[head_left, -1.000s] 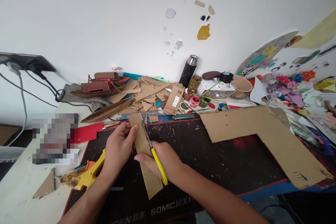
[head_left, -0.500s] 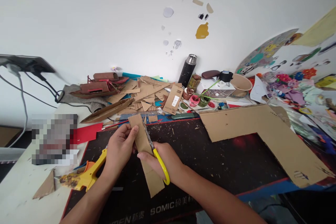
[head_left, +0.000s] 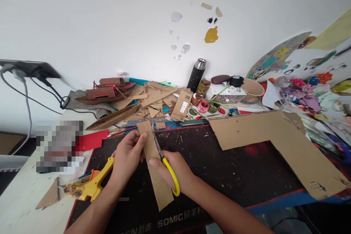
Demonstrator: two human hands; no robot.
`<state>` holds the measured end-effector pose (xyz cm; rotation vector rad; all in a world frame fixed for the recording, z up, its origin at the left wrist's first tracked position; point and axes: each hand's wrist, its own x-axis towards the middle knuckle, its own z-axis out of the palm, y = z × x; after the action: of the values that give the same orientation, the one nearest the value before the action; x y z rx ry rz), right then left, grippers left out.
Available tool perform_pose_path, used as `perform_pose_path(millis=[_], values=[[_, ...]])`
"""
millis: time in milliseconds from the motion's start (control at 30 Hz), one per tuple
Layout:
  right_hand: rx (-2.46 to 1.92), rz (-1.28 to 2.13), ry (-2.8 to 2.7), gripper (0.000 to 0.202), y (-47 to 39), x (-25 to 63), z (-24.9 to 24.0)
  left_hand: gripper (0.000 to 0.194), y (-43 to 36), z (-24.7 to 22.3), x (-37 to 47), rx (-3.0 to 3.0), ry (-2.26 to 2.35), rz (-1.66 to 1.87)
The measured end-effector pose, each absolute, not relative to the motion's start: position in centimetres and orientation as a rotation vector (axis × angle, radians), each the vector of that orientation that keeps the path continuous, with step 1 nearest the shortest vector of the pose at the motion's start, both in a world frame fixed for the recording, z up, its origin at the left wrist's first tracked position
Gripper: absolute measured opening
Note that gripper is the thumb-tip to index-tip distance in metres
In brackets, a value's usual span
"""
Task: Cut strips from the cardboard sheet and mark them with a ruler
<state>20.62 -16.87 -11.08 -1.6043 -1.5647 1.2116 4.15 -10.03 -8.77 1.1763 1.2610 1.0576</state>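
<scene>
My left hand (head_left: pixel 130 153) pinches a narrow strip of cardboard (head_left: pixel 153 164) near its upper end, thumb on its face. In my right hand (head_left: pixel 174 170) is a pair of scissors with yellow handles (head_left: pixel 174 181). Their blades lie along the strip's right edge and point away from me; whether they are cutting into it I cannot tell. The right thumb rests across the strip. A yellow hot glue gun (head_left: pixel 91 184) lies on the mat just left of my left wrist.
A large L-shaped cardboard piece (head_left: pixel 252 129) lies at the right. Behind are cardboard scraps (head_left: pixel 156 98), brown model boats (head_left: pixel 101 93), a black flask (head_left: pixel 196 75) and small paint pots (head_left: pixel 203 106). A dark mat (head_left: pixel 214 168) with scattered bits covers the table's middle.
The whole view has shifted slightly. My right hand and the scissors sit a little farther right relative to the strip. Both hands keep their holds.
</scene>
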Motion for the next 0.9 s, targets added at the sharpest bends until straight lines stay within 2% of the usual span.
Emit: perform_pose_path(millis=[467,900], values=[[-1.408,1.468,-1.559,0.063,-16.8,22.7,-10.7,0.054,-10.0,-9.2,4.0,0.986,1.172,1.093],[-1.575,1.282,-1.604,0.047,-16.4,21.4,-9.2,0.046,-10.5,-7.9,4.2,1.186,1.218,1.073]])
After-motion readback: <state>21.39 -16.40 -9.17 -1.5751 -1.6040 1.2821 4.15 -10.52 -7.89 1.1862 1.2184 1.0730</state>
